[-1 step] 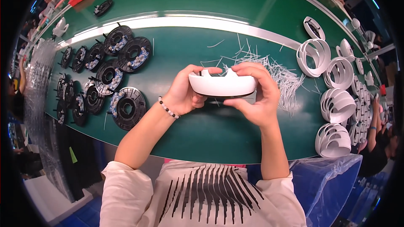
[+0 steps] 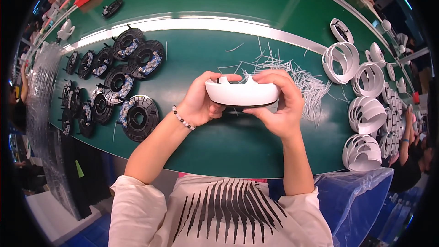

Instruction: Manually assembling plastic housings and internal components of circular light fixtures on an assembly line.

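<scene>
Between my two hands, above the middle of the green table, is a rounded white plastic housing (image 2: 242,93) with a dark underside. It is held edge-on toward me, with a notch in its upper edge. My left hand (image 2: 201,97) grips its left end, the fingers closed over the top and curled beneath. At the right end my right hand (image 2: 281,100) is closed round it, fingers on top and thumb pressed against the dark lower rim. The inside of the housing is hidden from me.
Several black round bases with circuit boards (image 2: 139,116) lie on the left. Behind my right hand spreads a heap of thin white strips (image 2: 311,89). White rings (image 2: 366,115) stand in stacks along the right, near a plastic-covered blue bin (image 2: 352,201). A conveyor (image 2: 219,0) runs behind.
</scene>
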The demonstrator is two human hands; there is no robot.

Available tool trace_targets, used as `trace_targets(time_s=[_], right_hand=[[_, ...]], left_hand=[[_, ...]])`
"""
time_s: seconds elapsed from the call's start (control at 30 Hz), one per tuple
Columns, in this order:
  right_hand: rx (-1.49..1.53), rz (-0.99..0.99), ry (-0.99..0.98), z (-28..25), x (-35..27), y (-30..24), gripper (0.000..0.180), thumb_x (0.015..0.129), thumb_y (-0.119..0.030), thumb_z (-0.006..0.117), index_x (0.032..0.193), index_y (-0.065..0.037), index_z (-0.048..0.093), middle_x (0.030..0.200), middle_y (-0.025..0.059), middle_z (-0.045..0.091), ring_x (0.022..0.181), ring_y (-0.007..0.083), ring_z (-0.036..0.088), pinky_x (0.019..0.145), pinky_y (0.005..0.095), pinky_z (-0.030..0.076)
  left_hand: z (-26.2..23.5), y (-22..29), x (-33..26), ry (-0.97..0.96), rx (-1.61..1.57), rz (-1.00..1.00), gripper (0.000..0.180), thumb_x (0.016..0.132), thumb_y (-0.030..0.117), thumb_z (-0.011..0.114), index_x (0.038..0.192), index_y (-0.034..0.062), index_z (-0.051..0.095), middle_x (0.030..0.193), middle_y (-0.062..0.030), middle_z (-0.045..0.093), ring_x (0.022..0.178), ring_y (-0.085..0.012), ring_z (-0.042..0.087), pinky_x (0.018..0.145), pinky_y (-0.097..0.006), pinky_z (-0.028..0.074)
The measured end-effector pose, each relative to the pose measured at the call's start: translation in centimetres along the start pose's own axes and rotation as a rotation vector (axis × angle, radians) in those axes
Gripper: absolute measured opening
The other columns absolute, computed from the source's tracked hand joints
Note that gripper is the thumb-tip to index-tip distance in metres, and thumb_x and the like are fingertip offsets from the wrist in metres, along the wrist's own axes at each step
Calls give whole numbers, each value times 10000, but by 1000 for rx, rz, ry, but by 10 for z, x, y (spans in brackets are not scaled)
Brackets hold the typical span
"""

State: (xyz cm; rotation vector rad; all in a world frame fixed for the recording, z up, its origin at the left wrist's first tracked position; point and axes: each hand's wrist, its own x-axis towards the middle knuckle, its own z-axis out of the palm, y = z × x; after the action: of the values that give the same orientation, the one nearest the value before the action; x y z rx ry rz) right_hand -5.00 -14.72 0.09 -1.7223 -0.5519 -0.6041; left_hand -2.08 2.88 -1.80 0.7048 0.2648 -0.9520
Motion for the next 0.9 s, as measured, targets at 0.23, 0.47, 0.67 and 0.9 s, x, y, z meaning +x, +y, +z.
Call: trace_targets(time_s=[0.23,0.47,0.67,0.9], right_hand=[[53,174,48,-1,-14,1,407,491,-91,796,815,-21,559,734,57,544,703,142,527,606,238,416],[425,371,158,-3,-12,-1,417,602,-15,749,952,20,525,868,47,559,809,116,540,724,243,446],[598,458,174,-10,-8,-6,416,629,17,720,994,31,521,907,71,569,831,127,554,754,249,458],[518,446,125,-5,-11,-6,424,604,13,738,973,41,531,896,72,565,836,132,551,744,249,460]], left_hand=[[-1,4,-1,-29,42,-102,385,809,366,298,952,107,544,497,13,407,358,-80,329,323,-199,253],[3,2,-8,-81,343,25,593,839,532,195,988,46,500,544,-93,533,398,-144,511,333,-215,384],[10,-1,-11,256,1116,912,599,826,511,388,1085,-20,484,770,-137,599,643,-193,601,548,-267,475],[2,-15,-6,47,1009,1191,403,724,202,679,995,-16,474,873,-87,564,786,-131,541,689,-240,437]])
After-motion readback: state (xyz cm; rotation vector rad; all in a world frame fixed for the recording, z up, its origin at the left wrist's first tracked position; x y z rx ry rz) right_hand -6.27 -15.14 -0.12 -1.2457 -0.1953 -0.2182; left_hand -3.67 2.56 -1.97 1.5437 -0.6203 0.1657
